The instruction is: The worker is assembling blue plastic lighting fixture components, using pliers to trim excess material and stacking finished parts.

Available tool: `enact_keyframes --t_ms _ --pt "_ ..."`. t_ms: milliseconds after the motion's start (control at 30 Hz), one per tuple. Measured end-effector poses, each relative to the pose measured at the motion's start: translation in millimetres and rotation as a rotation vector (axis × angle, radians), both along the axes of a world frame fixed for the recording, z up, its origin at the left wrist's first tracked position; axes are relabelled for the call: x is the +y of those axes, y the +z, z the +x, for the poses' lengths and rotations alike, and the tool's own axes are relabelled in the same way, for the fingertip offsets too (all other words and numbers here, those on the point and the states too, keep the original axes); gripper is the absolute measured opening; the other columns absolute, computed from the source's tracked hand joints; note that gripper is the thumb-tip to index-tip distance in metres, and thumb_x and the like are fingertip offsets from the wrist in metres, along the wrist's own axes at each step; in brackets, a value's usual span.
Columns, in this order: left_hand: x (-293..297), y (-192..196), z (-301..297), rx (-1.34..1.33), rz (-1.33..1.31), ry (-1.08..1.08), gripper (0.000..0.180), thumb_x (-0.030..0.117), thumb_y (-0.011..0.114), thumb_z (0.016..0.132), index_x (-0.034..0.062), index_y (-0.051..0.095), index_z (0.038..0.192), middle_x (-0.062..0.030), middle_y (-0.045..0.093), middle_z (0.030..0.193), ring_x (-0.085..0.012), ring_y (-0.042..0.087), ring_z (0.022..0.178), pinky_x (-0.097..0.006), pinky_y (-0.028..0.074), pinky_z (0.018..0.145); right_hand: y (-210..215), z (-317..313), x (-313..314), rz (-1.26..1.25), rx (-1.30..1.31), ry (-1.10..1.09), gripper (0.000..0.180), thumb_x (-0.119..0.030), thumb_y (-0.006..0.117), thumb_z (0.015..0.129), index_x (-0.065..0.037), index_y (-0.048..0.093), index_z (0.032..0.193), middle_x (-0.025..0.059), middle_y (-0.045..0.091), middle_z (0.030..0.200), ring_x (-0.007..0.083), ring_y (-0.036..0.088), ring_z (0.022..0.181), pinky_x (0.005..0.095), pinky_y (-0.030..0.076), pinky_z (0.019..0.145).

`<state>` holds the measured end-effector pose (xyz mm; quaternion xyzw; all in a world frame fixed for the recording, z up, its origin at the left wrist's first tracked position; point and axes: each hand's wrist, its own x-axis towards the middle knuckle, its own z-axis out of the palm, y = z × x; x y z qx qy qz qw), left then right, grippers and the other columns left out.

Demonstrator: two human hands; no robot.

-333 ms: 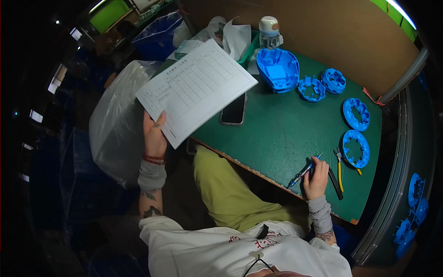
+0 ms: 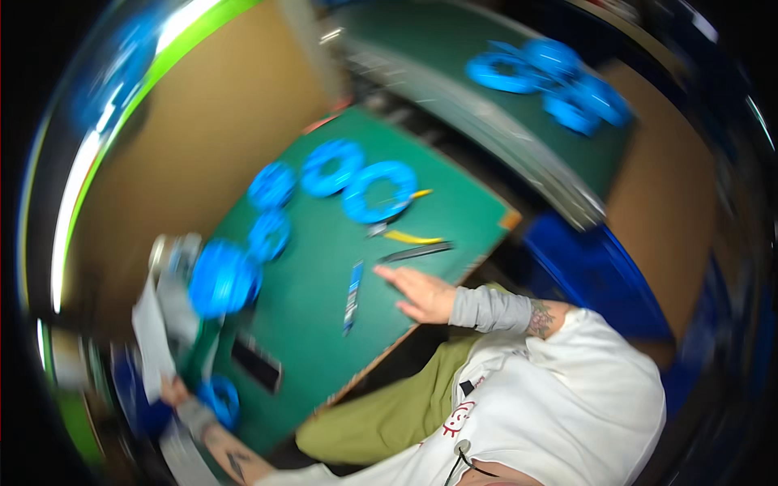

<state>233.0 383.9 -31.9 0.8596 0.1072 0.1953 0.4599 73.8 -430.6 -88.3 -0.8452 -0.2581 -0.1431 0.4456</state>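
Green mat (image 2: 324, 292), blue pen (image 2: 353, 296) lengthwise near-to-far.

My green table (image 2: 324, 275) against a brown board wall (image 2: 203, 154); a second green table (image 2: 454, 40) beyond, a light strip (image 2: 121, 105) glowing.

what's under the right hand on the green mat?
The right hand lies flat, fingers spread, on the green mat. Only mat shows around it; the palm hides anything beneath. The blue pen lies just beside it.
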Motion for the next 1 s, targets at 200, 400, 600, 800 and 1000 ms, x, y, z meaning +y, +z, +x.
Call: enact_keyframes --t_ms 200,400,600,800,1000 --pt "-132 -31 103 0.078 -0.904 0.006 0.079 0.028 0.076 0.068 -0.0014 0.035 0.128 -0.0226 0.04 0.128 -0.0334 0.039 0.117 -0.043 0.036 0.096 59 -111 -146 -0.221 -0.317 -0.693 0.037 -0.003 0.058 0.07 -0.005 0.057 0.106 0.0115 0.057 0.085 0.0283 0.057 0.079 0.0359 0.047 0.069" --pt "-448 51 -14 -0.636 0.049 0.242 0.07 0.016 0.065 0.079 -0.0014 0.021 0.131 -0.0233 0.021 0.134 -0.0286 0.026 0.125 -0.041 0.027 0.102 65 -165 -411 0.148 -0.293 -1.31 0.018 -0.006 0.059 0.078 -0.008 0.057 0.096 0.0043 0.057 0.086 0.0129 0.054 0.075 0.0259 0.045 0.068" --pt "-640 47 -85 -0.602 0.222 -0.35 0.074 0.016 0.065 0.075 0.0008 0.022 0.134 -0.0141 0.023 0.137 -0.0274 0.021 0.129 -0.043 0.014 0.107 67 -73 -508 -0.363 -0.588 -1.563 0.018 -0.007 0.064 0.072 -0.01 0.06 0.089 0.0074 0.056 0.086 0.0255 0.054 0.085 0.034 0.044 0.077" --pt "-894 64 -99 -0.482 0.307 -1.22 0.06 0.013 0.068 0.072 0.0005 0.041 0.123 -0.0205 0.038 0.131 -0.0336 0.037 0.121 -0.041 0.029 0.1 105 -11 -518 -0.591 0.018 -1.18 0.021 -0.033 0.07 0.068 -0.012 0.064 0.068 0.0079 0.055 0.084 0.0255 0.051 0.088 0.0356 0.042 0.077" --pt "-1121 52 -77 -0.354 0.505 -0.96 0.116 0.05 0.075 0.056 0.0069 0.008 0.14 -0.0234 0.015 0.143 -0.0401 0.015 0.133 -0.06 0.011 0.102 91 44 -508 -0.548 0.262 -1.096 0.023 -0.025 0.076 0.061 -0.006 0.066 0.07 0.0139 0.061 0.083 0.0266 0.055 0.091 0.0367 0.046 0.077"
